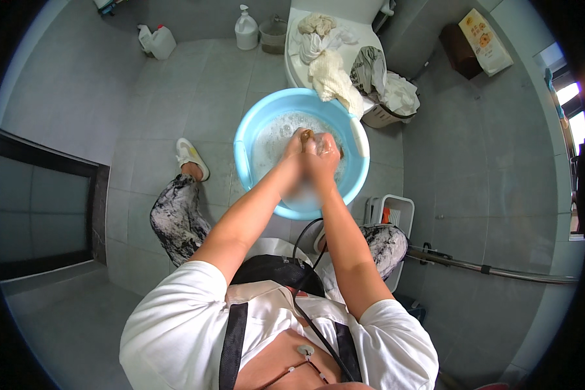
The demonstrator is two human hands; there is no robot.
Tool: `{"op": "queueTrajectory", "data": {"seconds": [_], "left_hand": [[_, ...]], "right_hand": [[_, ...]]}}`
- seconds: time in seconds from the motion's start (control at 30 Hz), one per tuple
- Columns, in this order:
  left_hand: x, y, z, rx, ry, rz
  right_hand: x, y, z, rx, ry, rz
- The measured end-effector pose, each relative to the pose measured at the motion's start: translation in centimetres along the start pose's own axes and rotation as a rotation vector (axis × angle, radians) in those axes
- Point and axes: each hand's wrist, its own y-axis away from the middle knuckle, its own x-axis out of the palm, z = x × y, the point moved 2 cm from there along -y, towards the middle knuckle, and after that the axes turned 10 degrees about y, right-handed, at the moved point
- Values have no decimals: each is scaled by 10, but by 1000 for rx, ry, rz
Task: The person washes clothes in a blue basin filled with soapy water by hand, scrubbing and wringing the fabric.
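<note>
In the light blue basin (242, 153) of sudsy water (268, 138), the left hand (294, 147) and right hand (327, 152) press together, fingers curled around a brown item (307, 135). Beyond, a basket (379, 118) beside the toilet (366, 36) holds crumpled white material (400, 95); farther back, a translucent bucket (273, 40) stands by a white pump bottle (246, 32).

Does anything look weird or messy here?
Yes, a little. The cream knit cloth trails off the white toilet to the blue tub, seeming to meet its rim. That's odd because a toilet isn't a usual laundry shelf, and the cloth looks ready to slip.
</note>
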Motion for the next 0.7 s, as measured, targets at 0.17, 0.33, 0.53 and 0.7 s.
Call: {"op": "queueTrajectory", "data": {"seconds": [0.17, 0.33, 0.53, 0.7], "left_hand": [[-27, -9, -26, 149, -353, -229], [-61, -18, -80, 675, -656, -343], [-48, 8, -42, 267, -1704, -180], [-49, 1, -19, 76, -1922, -230]], "right_hand": [[-19, -35, -33, 37, 497, 131], [-34, -43, -34, 15, 510, 239], [-6, -16, -28, -121, 670, 616], [34, 9, -45, -128, 897, 678]]}}
